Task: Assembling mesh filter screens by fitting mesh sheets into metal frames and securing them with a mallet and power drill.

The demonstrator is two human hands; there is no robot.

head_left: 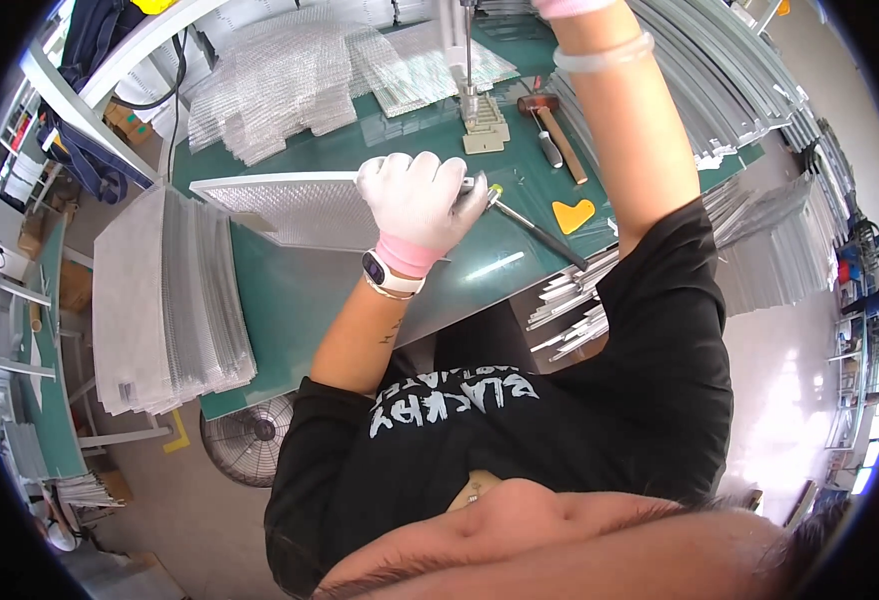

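Looking down, we see a green surface (pixel 290 290) that carries everything here. On its left edge sits a tall stack of grey mesh sheets (pixel 170 300), and loose clear mesh pieces (pixel 280 80) are heaped at the far side. In the middle lies a mesh panel (pixel 290 205), flat, rectangular, silver-grey, with a pale metal frame around fine woven mesh; its right end sits under our left hand.

Our left hand (pixel 422 205), in a white glove with a pink cuff, is curled down over that right end of the panel, fingers bent over the frame edge and pressing on it. Our right hand (pixel 570 6) is raised to the top rim, mostly cut off, so we cannot tell how far open it is or what it holds.

Just right of the left hand lies a screwdriver (pixel 535 228) with a yellow-green collar. Farther back are a mallet (pixel 555 125) and a small yellow scraper (pixel 572 214).
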